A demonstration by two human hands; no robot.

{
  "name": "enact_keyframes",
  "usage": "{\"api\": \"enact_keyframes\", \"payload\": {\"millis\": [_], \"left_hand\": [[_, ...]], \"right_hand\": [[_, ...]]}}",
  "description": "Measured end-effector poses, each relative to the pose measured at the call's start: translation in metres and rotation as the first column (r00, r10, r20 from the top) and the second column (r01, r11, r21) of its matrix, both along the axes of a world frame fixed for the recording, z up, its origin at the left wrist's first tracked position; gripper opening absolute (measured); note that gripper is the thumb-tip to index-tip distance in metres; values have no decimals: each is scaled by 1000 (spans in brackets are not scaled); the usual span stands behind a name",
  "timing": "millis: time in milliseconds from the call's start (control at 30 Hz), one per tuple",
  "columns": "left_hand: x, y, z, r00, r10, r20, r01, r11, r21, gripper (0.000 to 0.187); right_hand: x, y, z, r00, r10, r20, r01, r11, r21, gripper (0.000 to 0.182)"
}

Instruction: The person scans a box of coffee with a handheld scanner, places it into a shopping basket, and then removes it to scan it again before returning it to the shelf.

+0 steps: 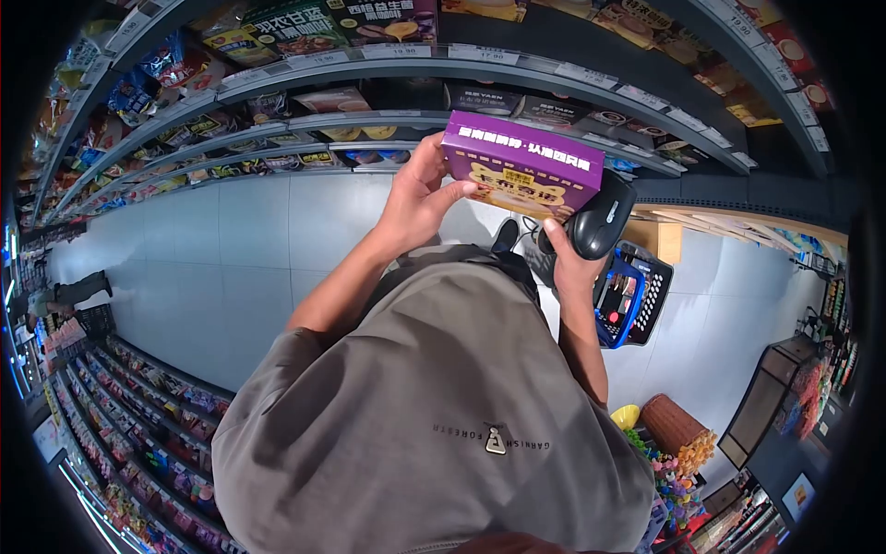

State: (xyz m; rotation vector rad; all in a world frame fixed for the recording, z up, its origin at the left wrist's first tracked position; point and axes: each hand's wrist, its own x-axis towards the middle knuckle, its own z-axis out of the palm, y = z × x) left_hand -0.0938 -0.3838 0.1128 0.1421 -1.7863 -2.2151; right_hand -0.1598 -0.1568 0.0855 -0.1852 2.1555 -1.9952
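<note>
A purple carton (526, 166) with white and yellow Chinese print, a cappuccino box, is held up tilted before the shelves. My left hand (423, 189) grips its left end, thumb on the printed front and fingers behind. My right hand (574, 263) is closed around a black handheld barcode scanner (604, 217), its rounded body right beside the box's right end. The right thumb points up at the box's lower edge. Most of the right fingers are hidden behind the scanner.
Shelves with price strips (397, 53) and boxed drinks curve across the front. A black basket with a blue handle (637, 305) stands on the floor to the right, near a cardboard box (657, 242). Another person (78, 291) is far left. Snack racks (138, 415) stand at lower left.
</note>
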Motion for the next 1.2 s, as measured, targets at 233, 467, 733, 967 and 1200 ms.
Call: {"api": "enact_keyframes", "payload": {"millis": [233,467,733,967,1200], "left_hand": [[-29,2,9,996,-78,41,83,988,-131,54],[-54,4,30,960,-230,157,251,960,-127,54],[-79,20,38,902,-266,339,318,942,-108,55],[-95,20,45,906,-301,299,362,915,-176,52],[-95,-18,53,976,-102,191,196,791,-579,43]], "right_hand": [[-35,19,-18,1000,11,7,-9,986,-166,51],[-43,23,-15,990,74,121,-12,894,-448,68],[-58,44,-23,980,113,162,-19,870,-493,69],[-66,44,-22,969,123,216,21,827,-562,69],[-55,37,-23,970,68,232,80,816,-572,67]]}}
